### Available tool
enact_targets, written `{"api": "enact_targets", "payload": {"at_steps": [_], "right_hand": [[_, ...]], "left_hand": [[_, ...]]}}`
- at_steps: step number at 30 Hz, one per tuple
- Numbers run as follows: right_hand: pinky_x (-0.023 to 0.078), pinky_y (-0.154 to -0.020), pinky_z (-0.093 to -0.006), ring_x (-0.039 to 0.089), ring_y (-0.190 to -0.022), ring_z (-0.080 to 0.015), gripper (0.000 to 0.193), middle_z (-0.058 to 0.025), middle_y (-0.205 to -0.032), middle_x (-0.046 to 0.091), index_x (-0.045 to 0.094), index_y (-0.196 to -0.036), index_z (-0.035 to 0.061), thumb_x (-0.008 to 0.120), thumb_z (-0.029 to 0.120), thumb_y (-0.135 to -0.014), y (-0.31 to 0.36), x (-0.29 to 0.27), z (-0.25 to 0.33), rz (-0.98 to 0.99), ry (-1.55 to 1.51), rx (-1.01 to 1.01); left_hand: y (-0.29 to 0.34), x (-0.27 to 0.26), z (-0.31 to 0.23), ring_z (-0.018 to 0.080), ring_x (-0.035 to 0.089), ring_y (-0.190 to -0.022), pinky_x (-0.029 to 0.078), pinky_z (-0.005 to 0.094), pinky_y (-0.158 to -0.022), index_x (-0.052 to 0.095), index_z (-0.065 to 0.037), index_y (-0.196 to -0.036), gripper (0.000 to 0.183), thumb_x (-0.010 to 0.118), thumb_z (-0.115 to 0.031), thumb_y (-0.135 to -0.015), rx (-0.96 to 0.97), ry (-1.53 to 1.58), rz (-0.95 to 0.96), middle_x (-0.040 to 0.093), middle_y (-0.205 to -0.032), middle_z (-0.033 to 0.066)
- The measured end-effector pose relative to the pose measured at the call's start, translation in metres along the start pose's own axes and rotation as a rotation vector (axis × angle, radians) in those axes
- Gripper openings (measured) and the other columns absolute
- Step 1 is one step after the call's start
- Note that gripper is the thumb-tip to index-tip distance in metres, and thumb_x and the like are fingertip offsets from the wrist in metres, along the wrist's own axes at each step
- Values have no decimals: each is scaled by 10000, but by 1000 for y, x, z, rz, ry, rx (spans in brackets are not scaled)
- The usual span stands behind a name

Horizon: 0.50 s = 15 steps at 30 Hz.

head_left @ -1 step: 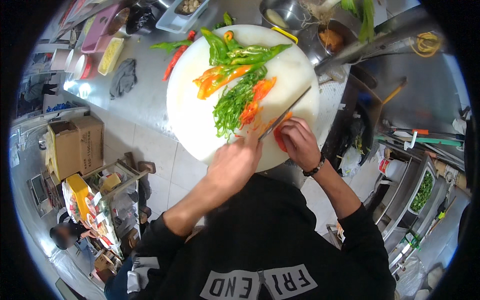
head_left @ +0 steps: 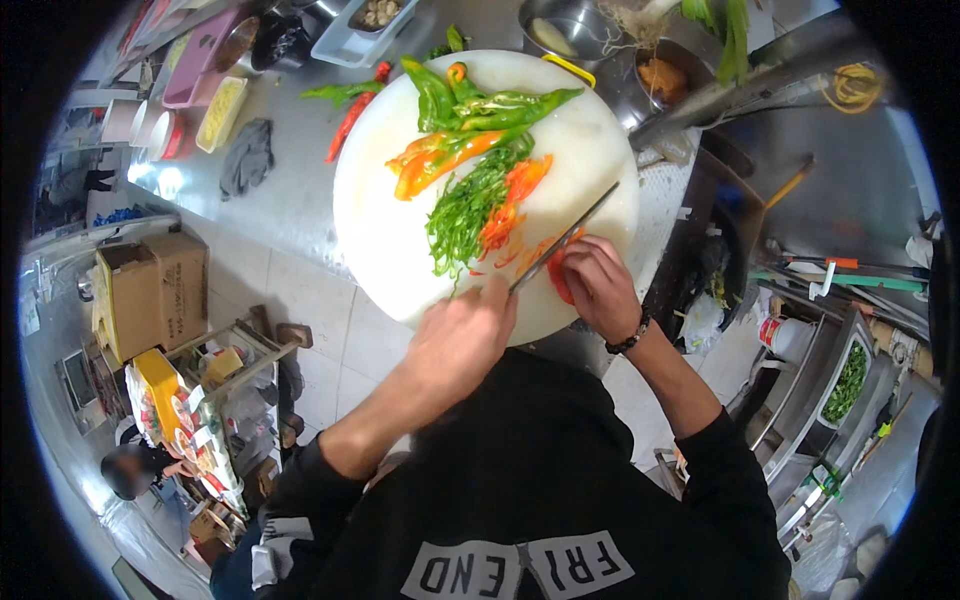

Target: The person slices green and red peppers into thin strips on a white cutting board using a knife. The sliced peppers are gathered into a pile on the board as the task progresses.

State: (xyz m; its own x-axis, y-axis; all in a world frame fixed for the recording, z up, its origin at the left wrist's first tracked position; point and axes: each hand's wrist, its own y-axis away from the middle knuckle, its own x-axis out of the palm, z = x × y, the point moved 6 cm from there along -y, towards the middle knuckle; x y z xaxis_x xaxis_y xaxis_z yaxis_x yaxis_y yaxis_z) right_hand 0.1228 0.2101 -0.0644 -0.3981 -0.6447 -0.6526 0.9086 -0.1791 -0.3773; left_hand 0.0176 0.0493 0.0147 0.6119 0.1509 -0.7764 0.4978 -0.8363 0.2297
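My left hand [head_left: 465, 325] is closed round the handle of a knife [head_left: 568, 235], its blade slanting up and to the right over the round white cutting board [head_left: 375, 230]. My right hand [head_left: 598, 285] presses a piece of red pepper [head_left: 560, 278] against the board, fingertips close beside the blade. Thin orange-red strips [head_left: 535, 250] lie around the blade. Left of them are a pile of shredded green pepper [head_left: 462, 215] and some shredded red pepper [head_left: 512, 200]. Opened green peppers [head_left: 435, 100] and an orange pepper [head_left: 445, 160] rest at the board's far side.
Whole red peppers [head_left: 350, 125] and a grey cloth [head_left: 246, 158] lie left of the board. Beyond it stand a metal bowl [head_left: 565, 30] and a blue tray [head_left: 340, 45]. A thick metal pipe [head_left: 740, 90] crosses at the right. Another person [head_left: 135, 470] is at the lower left.
My left hand and the knife have shifted slightly down and to the left. My right hand and the red pepper stay almost where they were.
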Motion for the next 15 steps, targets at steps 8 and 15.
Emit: {"api": "enact_targets", "payload": {"at_steps": [8,15], "right_hand": [[553,-961,-465,663,-1124,-400,313,-160,-1102,711,646,-1061,12,755,-124,-801,-1,0,5,-16,11,22],[574,-906,-463,691,-1045,-404,322,-166,-1090,723,629,-1064,-1,753,-131,-796,5,2,5,-67,8,18]], "left_hand": [[-8,17,5,475,689,-665,554,566,-602,537,0,-977,227,655,-175,-1059,-27,7,-51,687,-730,243],[6,25,11,481,689,-680,552,577,-607,549,-1,-996,228,646,-195,-1064,-21,15,-7,683,-738,247]]}}
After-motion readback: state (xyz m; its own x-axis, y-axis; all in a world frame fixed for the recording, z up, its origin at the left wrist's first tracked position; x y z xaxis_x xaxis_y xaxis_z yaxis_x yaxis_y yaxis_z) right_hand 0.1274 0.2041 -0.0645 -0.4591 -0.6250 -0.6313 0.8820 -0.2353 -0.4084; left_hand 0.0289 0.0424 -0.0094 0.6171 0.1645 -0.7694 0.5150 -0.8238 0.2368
